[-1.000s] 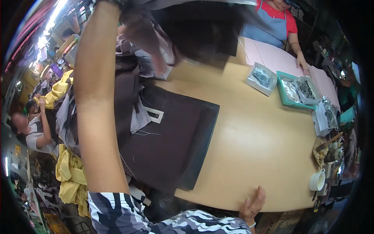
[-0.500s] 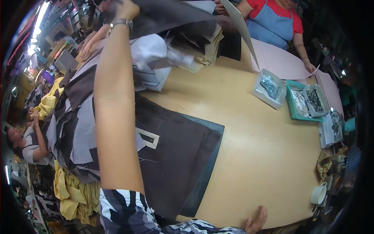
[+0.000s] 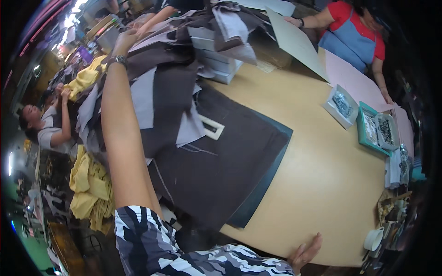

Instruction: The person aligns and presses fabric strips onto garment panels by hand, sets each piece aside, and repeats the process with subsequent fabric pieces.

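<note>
My left hand [image 3: 125,40] reaches to the upper-left end of a heap of dark fabric [image 3: 165,69] with pale grey pieces, close by another person's hand [image 3: 144,28]. Its fingers are bent closed; what is between them is unclear. Beneath the heap, a flat dark panel [image 3: 230,170] with loose threads lies over a darker board [image 3: 258,198], with a cream rectangular frame tool [image 3: 217,134] on it. My right hand [image 3: 307,248] is at the near table edge, fingers extended and holding nothing.
A wooden table [image 3: 322,184] bears boxes of small metal parts [image 3: 343,106], a teal tray [image 3: 363,142], pink sheets [image 3: 350,78] and a white cup [image 3: 373,239]. A person [image 3: 350,32] holds a pale board [image 3: 294,41]. Another person [image 3: 48,129] handles yellow fabric [image 3: 85,76] at left.
The dark fabric my left hand held aloft is down over the heap, and that hand has moved lower and left. The person at upper right has lifted a pale board into view.
</note>
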`<control>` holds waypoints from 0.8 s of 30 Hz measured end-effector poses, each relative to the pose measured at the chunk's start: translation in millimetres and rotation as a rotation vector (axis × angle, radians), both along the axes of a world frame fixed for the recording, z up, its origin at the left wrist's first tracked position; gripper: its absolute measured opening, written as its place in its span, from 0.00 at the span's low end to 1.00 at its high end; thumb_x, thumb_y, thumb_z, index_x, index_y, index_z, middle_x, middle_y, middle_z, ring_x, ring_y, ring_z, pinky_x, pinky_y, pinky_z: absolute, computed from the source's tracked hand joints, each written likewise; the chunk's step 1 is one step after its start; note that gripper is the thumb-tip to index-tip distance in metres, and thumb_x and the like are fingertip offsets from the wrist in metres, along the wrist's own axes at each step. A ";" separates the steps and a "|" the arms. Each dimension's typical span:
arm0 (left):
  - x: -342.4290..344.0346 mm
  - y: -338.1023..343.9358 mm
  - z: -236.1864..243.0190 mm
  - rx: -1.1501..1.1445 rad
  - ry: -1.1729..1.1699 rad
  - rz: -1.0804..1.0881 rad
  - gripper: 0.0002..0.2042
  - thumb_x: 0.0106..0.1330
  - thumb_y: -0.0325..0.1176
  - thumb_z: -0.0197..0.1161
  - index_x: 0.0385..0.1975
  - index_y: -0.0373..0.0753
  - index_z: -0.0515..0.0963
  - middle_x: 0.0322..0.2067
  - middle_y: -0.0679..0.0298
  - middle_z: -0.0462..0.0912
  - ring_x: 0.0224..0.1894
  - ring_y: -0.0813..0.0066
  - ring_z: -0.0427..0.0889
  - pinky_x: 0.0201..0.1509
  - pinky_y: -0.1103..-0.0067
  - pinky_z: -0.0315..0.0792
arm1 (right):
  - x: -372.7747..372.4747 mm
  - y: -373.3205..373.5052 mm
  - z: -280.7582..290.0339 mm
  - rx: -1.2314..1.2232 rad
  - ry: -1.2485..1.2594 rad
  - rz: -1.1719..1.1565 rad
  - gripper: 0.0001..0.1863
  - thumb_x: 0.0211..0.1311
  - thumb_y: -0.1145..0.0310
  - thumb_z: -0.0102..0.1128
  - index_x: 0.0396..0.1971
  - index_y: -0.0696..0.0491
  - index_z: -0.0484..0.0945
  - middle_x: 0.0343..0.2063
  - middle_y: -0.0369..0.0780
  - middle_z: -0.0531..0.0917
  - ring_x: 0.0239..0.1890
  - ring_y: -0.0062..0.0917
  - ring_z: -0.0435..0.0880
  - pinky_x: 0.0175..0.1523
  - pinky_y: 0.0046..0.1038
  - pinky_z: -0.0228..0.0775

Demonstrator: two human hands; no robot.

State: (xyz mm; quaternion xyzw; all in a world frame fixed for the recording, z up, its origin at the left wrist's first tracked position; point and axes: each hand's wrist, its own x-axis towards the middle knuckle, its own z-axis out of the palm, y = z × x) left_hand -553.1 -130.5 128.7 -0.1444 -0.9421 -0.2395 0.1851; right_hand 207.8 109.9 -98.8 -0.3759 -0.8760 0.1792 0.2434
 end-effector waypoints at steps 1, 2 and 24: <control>8.7 -20.5 -0.7 0.134 0.000 0.036 0.16 0.57 0.35 0.58 0.45 0.41 0.80 0.45 0.55 0.81 0.49 0.64 0.79 0.53 0.76 0.69 | -1.2 -1.4 0.7 -0.023 0.015 -0.024 0.27 0.64 0.68 0.41 0.62 0.64 0.54 0.60 0.52 0.61 0.62 0.44 0.60 0.67 0.42 0.47; 12.0 -53.4 1.1 0.154 0.031 -0.025 0.17 0.57 0.37 0.59 0.46 0.40 0.80 0.44 0.56 0.81 0.48 0.67 0.79 0.52 0.77 0.70 | -1.9 -2.3 0.9 -0.051 0.036 -0.039 0.27 0.65 0.69 0.40 0.62 0.65 0.53 0.61 0.52 0.60 0.63 0.43 0.60 0.68 0.41 0.46; 40.9 -24.1 -57.4 -0.312 0.311 0.391 0.09 0.58 0.39 0.57 0.29 0.45 0.83 0.33 0.54 0.83 0.38 0.57 0.83 0.42 0.64 0.75 | -8.5 -2.5 4.9 0.046 -0.004 -0.053 0.27 0.65 0.65 0.42 0.60 0.64 0.57 0.59 0.52 0.63 0.61 0.47 0.60 0.65 0.44 0.47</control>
